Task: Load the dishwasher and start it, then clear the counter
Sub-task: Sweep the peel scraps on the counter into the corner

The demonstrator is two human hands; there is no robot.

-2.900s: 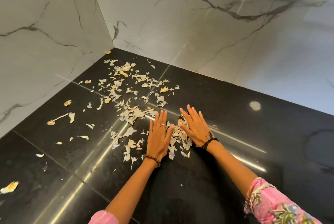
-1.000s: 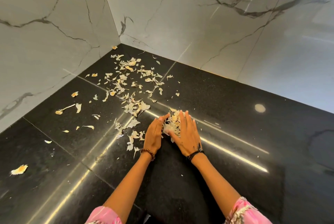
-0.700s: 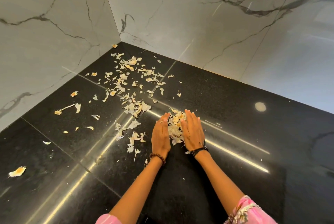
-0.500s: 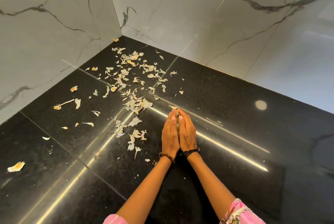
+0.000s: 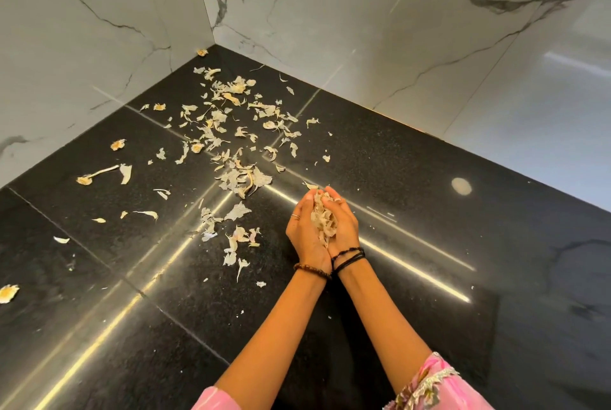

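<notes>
The left hand [image 5: 305,231] and right hand [image 5: 344,227] are cupped together, heels touching, and hold a heap of peels [image 5: 324,219] between the palms, above the black table [image 5: 413,277]. More scraps [image 5: 231,131] lie scattered to the left, toward the marble corner.

We have one view only, a wide-angle camera worn on the head. It looks forward and steeply down onto the black desk [image 5: 429,244], facing the corner where two marble walls [image 5: 330,12] meet. Both hands [image 5: 322,227] sit close, near the frame's centre, forearms entering from below.
</notes>
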